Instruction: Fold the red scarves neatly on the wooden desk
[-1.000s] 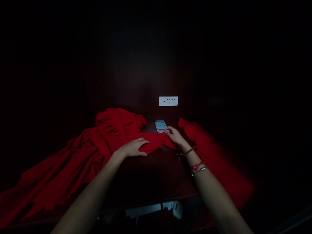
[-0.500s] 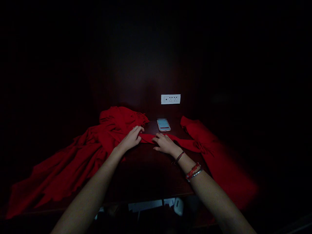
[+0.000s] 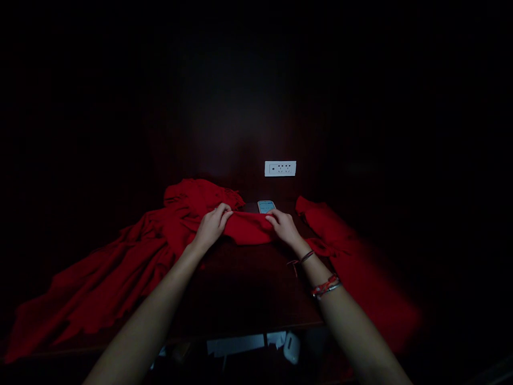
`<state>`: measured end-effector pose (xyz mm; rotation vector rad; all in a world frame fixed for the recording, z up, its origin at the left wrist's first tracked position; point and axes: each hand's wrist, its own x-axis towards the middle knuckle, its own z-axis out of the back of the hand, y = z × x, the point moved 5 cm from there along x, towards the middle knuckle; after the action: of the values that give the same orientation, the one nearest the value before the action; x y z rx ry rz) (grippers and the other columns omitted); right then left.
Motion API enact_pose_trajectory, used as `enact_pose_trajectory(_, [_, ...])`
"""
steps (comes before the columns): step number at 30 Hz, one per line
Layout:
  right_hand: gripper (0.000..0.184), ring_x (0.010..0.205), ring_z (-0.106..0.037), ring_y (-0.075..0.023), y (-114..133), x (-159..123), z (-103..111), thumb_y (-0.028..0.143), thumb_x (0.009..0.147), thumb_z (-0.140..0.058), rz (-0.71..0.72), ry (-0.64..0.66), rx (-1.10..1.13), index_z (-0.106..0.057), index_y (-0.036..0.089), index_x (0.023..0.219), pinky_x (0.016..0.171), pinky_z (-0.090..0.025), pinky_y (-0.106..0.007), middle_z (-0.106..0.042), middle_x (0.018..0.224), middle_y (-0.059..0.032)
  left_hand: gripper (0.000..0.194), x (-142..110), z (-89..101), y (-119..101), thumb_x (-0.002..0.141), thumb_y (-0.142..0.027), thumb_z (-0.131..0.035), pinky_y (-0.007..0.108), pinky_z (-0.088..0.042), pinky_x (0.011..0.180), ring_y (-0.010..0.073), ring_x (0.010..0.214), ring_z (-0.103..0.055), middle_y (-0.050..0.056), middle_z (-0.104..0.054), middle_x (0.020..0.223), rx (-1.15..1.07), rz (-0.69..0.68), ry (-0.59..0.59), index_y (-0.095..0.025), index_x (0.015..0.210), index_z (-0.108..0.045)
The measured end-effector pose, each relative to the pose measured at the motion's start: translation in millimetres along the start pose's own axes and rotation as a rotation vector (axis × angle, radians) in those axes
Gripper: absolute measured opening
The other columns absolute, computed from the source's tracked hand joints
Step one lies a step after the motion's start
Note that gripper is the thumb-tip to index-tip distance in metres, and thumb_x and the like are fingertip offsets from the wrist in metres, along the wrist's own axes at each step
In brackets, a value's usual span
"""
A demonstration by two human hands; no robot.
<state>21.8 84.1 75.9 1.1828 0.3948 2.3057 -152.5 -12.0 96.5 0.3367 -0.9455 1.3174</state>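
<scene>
A red fringed scarf (image 3: 249,229) stretches between my two hands, its upper edge pulled nearly straight and its lower part hanging down. My left hand (image 3: 214,222) pinches this edge at one side, thumb against fingers. At the other side, my right hand (image 3: 281,222) grips the same edge; bracelets circle that wrist. Leftward the cloth runs toward a loose red heap (image 3: 148,240), and I cannot tell whether they are one piece. On the right its fringed end lies by a flatter red cloth (image 3: 360,272).
Behind the hands, a lit phone (image 3: 266,206) lies on the dark table (image 3: 256,289), partly hidden by the scarf. A white socket plate (image 3: 280,169) is on the back wall. Below the table's front edge are papers (image 3: 236,344) and a white rounded object (image 3: 292,347).
Both hands have closed on the scarf strip and raised its edge, so it spreads wider between them. The right hand has shifted slightly right and up. The cloth now covers the phone's lower part.
</scene>
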Motion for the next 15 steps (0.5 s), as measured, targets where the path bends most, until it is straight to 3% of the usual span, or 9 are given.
enact_pose_trajectory(6, [0.023,0.053,-0.041,-0.0071,0,-2,3,0.035,0.067,-0.052,-0.115,0.282,0.4,-0.053,0.013,0.063,0.049,-0.031,-0.018,-0.047,0.057,0.0041,0.016,10,23.0,14,0.077,-0.031,-0.037,0.019,-0.036,0.061,0.0105,0.063,-0.047,-0.003,-0.048,0.066,-0.211,0.087,-0.134,-0.018,0.073,-0.045])
enact_pose_trajectory(10, [0.025,0.055,-0.044,-0.0077,13,-15,13,0.035,0.06,-0.06,-0.151,0.608,0.479,-0.056,0.012,0.068,0.051,-0.035,-0.019,-0.051,0.061,0.004,0.017,11,35.3,31,0.075,-0.032,-0.039,0.019,-0.035,0.058,0.0101,0.061,-0.045,-0.004,-0.046,0.062,-0.253,0.143,-0.202,-0.018,0.07,-0.046])
enact_pose_trajectory(13, [0.027,0.057,-0.047,-0.009,13,-14,42,0.037,0.059,-0.06,-0.179,0.766,0.359,-0.059,0.012,0.07,0.054,-0.038,-0.021,-0.055,0.063,0.0023,0.018,9,34.3,36,0.073,-0.034,-0.042,0.019,-0.035,0.058,0.0101,0.061,-0.045,-0.003,-0.048,0.063,-0.261,0.178,-0.185,-0.018,0.07,-0.047])
enact_pose_trajectory(15, [0.028,0.054,-0.047,-0.0092,6,-2,80,0.04,0.061,-0.058,-0.225,0.688,0.225,-0.06,0.012,0.068,0.052,-0.038,-0.021,-0.056,0.061,0.0012,0.019,9,21.3,31,0.071,-0.036,-0.045,0.019,-0.035,0.057,0.01,0.059,-0.046,-0.003,-0.049,0.062,-0.295,0.163,-0.048,-0.017,0.072,-0.048])
